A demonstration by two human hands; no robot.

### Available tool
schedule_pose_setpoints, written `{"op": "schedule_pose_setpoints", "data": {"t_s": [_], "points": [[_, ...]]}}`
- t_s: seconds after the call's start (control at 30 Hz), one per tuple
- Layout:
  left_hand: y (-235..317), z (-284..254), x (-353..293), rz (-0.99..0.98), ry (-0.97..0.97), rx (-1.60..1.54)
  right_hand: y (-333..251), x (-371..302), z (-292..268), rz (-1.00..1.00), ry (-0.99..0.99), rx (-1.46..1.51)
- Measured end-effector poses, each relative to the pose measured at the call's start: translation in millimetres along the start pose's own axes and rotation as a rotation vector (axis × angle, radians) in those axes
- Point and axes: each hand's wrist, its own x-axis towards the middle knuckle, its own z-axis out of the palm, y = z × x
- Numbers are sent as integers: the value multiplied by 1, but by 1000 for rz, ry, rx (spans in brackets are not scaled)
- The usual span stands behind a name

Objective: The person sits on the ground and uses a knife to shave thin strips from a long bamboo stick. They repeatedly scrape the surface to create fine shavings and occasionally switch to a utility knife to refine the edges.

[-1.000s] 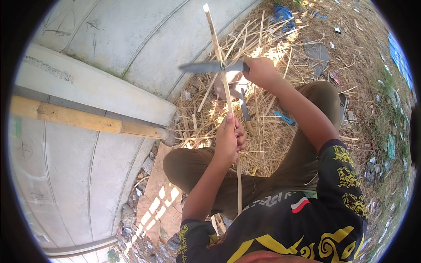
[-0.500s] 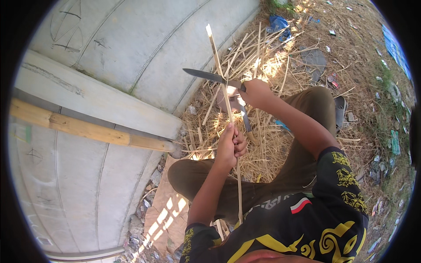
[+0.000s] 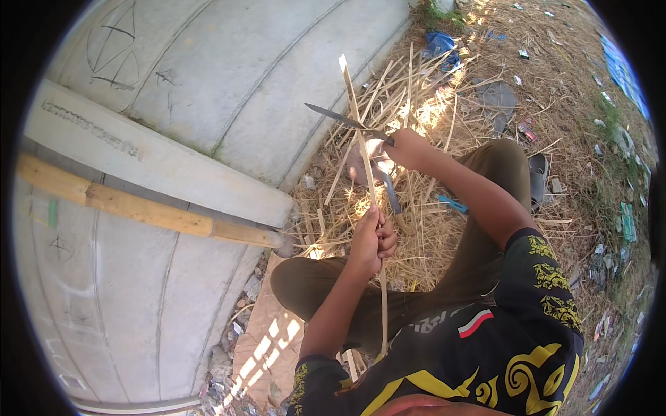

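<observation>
My left hand [image 3: 372, 244] is closed around a long, thin bamboo strip [image 3: 366, 163]. The strip runs from my lap up past the knife and leans slightly left at its far end. My right hand [image 3: 411, 149] grips the handle of a long dark knife [image 3: 336, 114], whose blade points left and crosses the strip above my left hand. Blade and strip meet near the handle end; whether the edge is cutting into the bamboo is too small to tell. Beneath them on the ground lies a second blade-like tool [image 3: 392, 191], partly hidden by shavings.
Split strips [image 3: 409, 90] and shavings cover the ground ahead. A grey wall [image 3: 229, 90] and a bamboo pole [image 3: 139, 206] stand on the left. Cardboard [image 3: 263, 360] lies beside my left knee. Blue plastic [image 3: 440, 45] and scattered litter lie farther off.
The strip, both hands and the knife have shifted slightly right in view. The strip's far end sits lower, and the knife blade looks narrower, turned more edge-on.
</observation>
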Motion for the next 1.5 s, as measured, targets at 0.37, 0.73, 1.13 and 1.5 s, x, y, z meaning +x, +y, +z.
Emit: {"op": "schedule_pose_setpoints", "data": {"t_s": [0.37, 0.73, 1.13, 1.5], "points": [[-5, 17, -20, -157, -34, -35, 16, 32, -27, 58, 90, -380], [-5, 9, -13, -109, -42, 2, 4, 1, -24, -211, 125, -367], [-8, -1, -101, -204, 26, -29, 0, -6, -26, -232, 108, -373], [-40, -7, -112, -119, 115, -142, -14, -16, 6, -429, 10, -251]]}}
